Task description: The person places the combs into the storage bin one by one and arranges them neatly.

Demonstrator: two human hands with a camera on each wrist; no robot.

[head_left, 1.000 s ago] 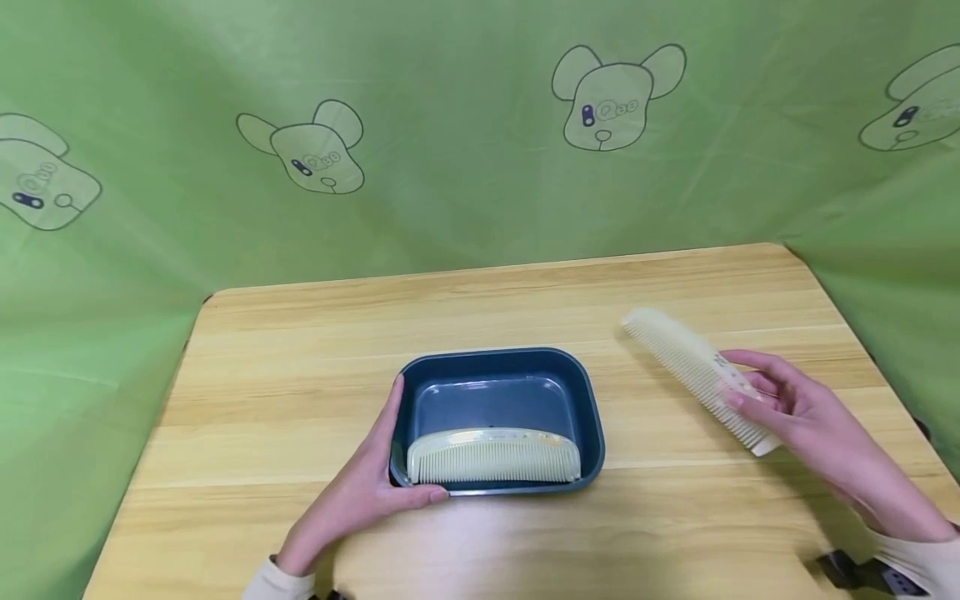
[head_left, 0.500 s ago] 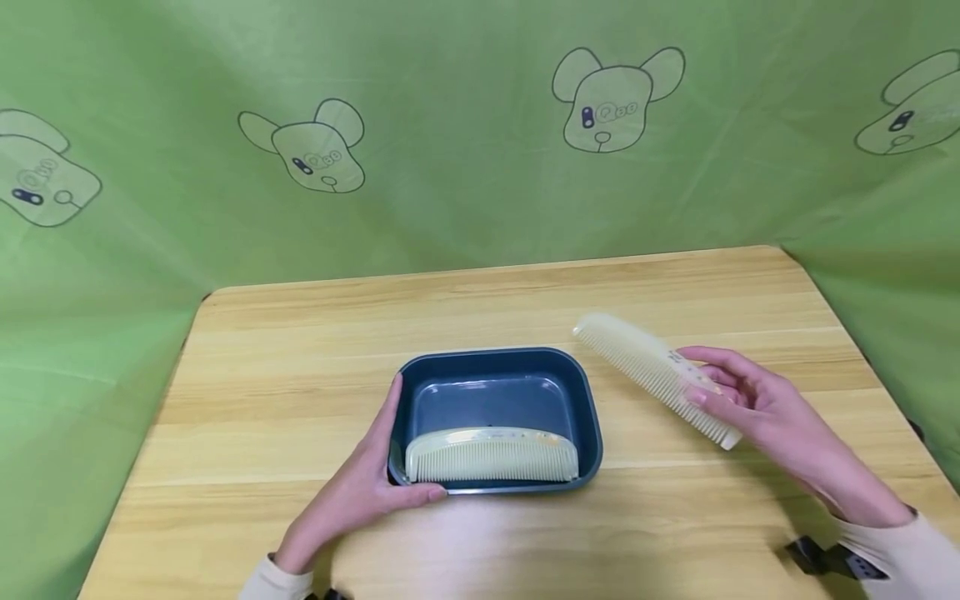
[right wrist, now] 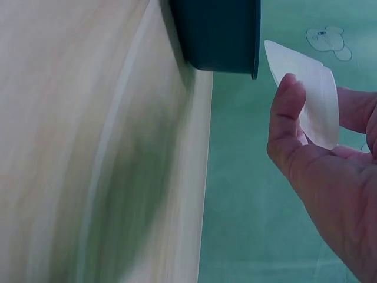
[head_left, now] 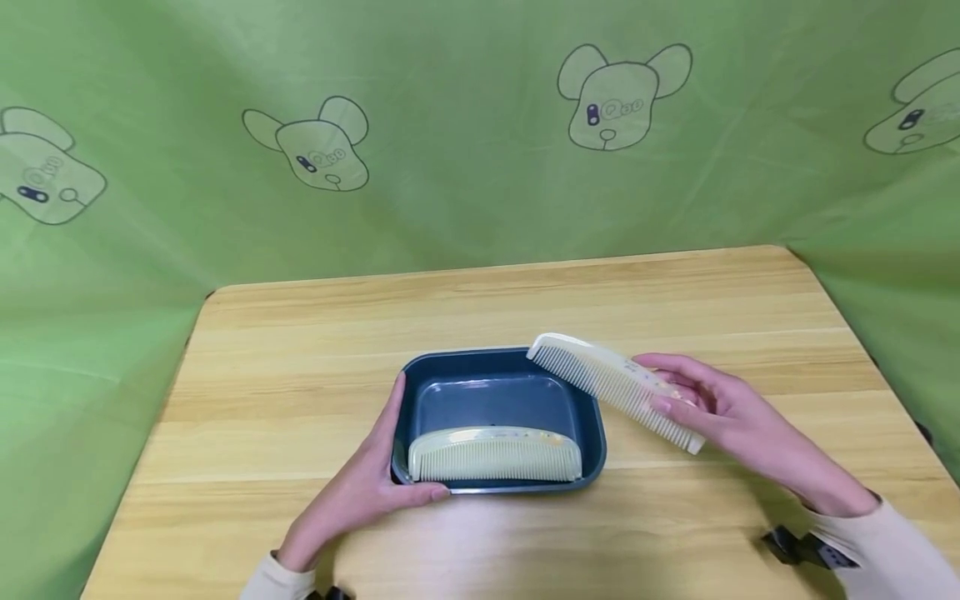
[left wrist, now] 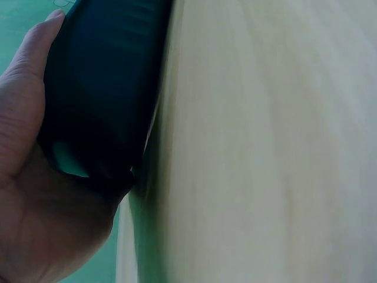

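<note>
In the head view a dark blue rectangular plastic box (head_left: 487, 400) stands on the wooden table. My left hand (head_left: 367, 475) holds its near left corner, thumb along the front rim and fingers up the left side. In the left wrist view the thumb (left wrist: 26, 65) lies along the box's dark wall (left wrist: 109, 71). One pale cream comb (head_left: 495, 457) lies inside, along the front wall, teeth toward me. My right hand (head_left: 720, 404) pinches a second cream comb (head_left: 607, 379) near its right end. That comb slants, its far end over the box's back right corner.
The wooden table top (head_left: 300, 333) surrounds the box. A green cloth (head_left: 465, 208) with printed bear heads rises behind the table and hangs at both sides. Black straps (head_left: 810, 550) sit at the wrists.
My right hand has carried its comb leftward, from over the right part of the table to above the box's right edge. The left hand, the box and the comb inside stay put.
</note>
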